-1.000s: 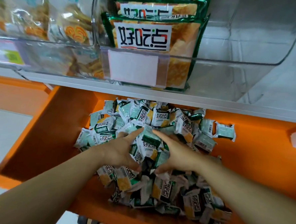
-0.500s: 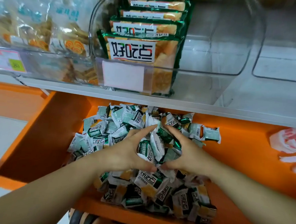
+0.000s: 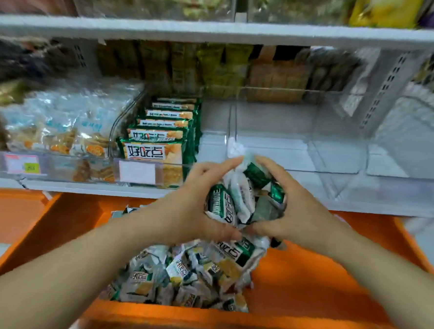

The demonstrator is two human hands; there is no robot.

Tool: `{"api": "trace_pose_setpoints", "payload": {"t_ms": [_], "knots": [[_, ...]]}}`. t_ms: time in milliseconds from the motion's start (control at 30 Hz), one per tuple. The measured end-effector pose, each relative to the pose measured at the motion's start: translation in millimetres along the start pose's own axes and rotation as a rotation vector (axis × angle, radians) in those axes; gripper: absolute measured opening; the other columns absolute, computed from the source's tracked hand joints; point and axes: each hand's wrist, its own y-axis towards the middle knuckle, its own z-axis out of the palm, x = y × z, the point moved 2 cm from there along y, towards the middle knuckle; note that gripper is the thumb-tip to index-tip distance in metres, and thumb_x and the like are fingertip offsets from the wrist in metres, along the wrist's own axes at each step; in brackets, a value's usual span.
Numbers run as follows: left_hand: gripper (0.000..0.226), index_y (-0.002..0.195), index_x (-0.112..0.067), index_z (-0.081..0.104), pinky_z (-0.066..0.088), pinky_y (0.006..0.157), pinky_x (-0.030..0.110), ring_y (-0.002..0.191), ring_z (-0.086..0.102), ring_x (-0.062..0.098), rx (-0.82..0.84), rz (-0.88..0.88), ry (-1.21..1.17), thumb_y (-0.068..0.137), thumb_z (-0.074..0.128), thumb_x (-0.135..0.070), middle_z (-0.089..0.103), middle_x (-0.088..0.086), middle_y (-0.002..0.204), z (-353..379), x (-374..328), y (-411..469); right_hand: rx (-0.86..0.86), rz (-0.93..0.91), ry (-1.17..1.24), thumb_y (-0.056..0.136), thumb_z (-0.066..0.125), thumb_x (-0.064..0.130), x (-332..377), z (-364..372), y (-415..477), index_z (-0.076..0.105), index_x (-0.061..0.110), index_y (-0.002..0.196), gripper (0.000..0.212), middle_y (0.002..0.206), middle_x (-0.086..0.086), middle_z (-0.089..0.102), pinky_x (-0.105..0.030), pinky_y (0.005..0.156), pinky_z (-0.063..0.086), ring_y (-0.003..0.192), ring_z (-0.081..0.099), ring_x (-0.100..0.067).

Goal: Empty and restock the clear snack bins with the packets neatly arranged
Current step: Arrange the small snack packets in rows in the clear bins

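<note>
Packets [image 3: 244, 199] clasped between left fingers [image 3: 219, 164] and right fingers [image 3: 270, 165].

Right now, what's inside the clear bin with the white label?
Green packets stand in a row on its left; right of them looks bare. The left hand covers that front corner.

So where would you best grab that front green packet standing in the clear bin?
Probably by its top edge, from above: the front packet stands upright, the bin wall covers its lower part, and more packets press close behind.
</note>
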Motion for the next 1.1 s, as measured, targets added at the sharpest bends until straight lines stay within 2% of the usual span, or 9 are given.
{"api": "trace_pose_setpoints", "payload": {"t_ms": [100, 267, 367, 533, 633, 733, 833, 933, 1100], "knots": [[0.101, 0.124, -0.071, 0.005, 0.034, 0.082, -0.002, 0.115, 0.035, -0.004, -0.061, 0.134, 0.054, 0.066, 0.081, -0.04, 0.024, -0.014, 0.138, -28, -50, 41, -0.127, -0.135, -0.056, 0.064, 0.086, 0.016, 31, -58, 10, 0.027, 0.049, 0.14, 0.101, 0.138, 0.024, 0.043, -0.006, 0.092, 0.039, 0.12, 0.045, 0.011], [0.106, 0.144, -0.053, 0.016, 0.039, 0.107, 0.035, 0.134, 0.03, 0.013, -0.081, 0.211, 0.048, 0.062, 0.083, -0.048, 0.03, 0.001, 0.143, -57, -82, 129, -0.211, -0.187, -0.09, 0.064, 0.086, 0.005, 43, -130, 58, 0.031, 0.03, 0.142, 0.099, 0.133, 0.022, 0.044, -0.001, 0.089, 0.035, 0.115, 0.046, 0.013], [0.102, 0.144, -0.049, 0.021, 0.039, 0.103, 0.024, 0.125, 0.037, 0.015, -0.06, 0.174, 0.024, 0.064, 0.083, -0.045, 0.031, 0.004, 0.135, -52, -70, 174, -0.227, -0.103, -0.11, 0.066, 0.084, 0.003, 17, -144, 89, 0.03, 0.029, 0.138, 0.094, 0.127, 0.021, 0.044, 0.005, 0.081, 0.034, 0.112, 0.045, 0.006], [0.096, 0.145, -0.047, 0.015, 0.029, 0.065, -0.009, 0.116, 0.029, 0.01, -0.017, 0.047, -0.004, 0.077, 0.079, -0.024, 0.022, -0.002, 0.124, -27, -25, 221, -0.2, -0.017, -0.061, 0.062, 0.085, -0.001, -47, -140, 130, 0.033, 0.026, 0.136, 0.095, 0.126, 0.008, 0.051, -0.002, 0.083, 0.04, 0.11, 0.051, -0.002], [0.1, 0.148, -0.043, 0.013, 0.03, 0.086, 0.001, 0.119, 0.032, 0.012, 0.008, -0.017, 0.088, 0.076, 0.08, -0.025, 0.02, -0.003, 0.125, -13, -7, 242, -0.149, 0.058, -0.066, 0.062, 0.085, -0.002, -74, -132, 145, 0.03, 0.019, 0.142, 0.1, 0.125, 0.004, 0.052, -0.003, 0.08, 0.043, 0.106, 0.053, -0.004], [0.103, 0.149, -0.042, 0.014, 0.035, 0.109, 0.032, 0.13, 0.037, 0.028, -0.014, -0.094, 0.277, 0.072, 0.081, -0.033, 0.021, 0.007, 0.142, -6, 2, 260, -0.179, 0.139, -0.09, 0.065, 0.083, -0.001, -93, -131, 157, 0.024, 0.013, 0.147, 0.103, 0.128, 0.004, 0.048, -0.007, 0.076, 0.045, 0.105, 0.053, -0.005], [0.082, 0.146, -0.026, 0.032, 0.037, 0.106, 0.031, 0.13, 0.041, 0.027, -0.069, -0.188, 0.35, 0.077, 0.077, -0.028, 0.023, 0.009, 0.146, -3, 11, 273, -0.24, 0.202, -0.179, 0.073, 0.08, 0.009, -106, -133, 163, 0.016, 0.015, 0.151, 0.101, 0.138, 0.003, 0.042, -0.014, 0.088, 0.036, 0.117, 0.047, -0.011], [0.048, 0.128, -0.016, 0.055, 0.045, 0.092, 0.03, 0.114, 0.054, 0.025, -0.088, -0.245, 0.484, 0.084, 0.071, -0.024, 0.05, 0.01, 0.131, -1, 18, 279, -0.256, 0.274, -0.272, 0.084, 0.069, 0.007, -114, -133, 163, 0.021, 0.02, 0.15, 0.083, 0.146, -0.006, 0.04, -0.023, 0.094, 0.04, 0.123, 0.048, -0.02], [0.031, 0.118, -0.011, 0.063, 0.049, 0.094, 0.033, 0.111, 0.058, 0.026, 0.156, -0.302, 0.65, 0.088, 0.063, -0.019, 0.061, 0.008, 0.123, 13, 26, 278, -0.27, 0.269, -0.563, 0.087, 0.061, 0.004, -120, -132, 156, 0.054, 0.024, 0.13, 0.048, 0.129, -0.007, 0.054, -0.028, 0.089, 0.045, 0.112, 0.053, -0.024]]}}
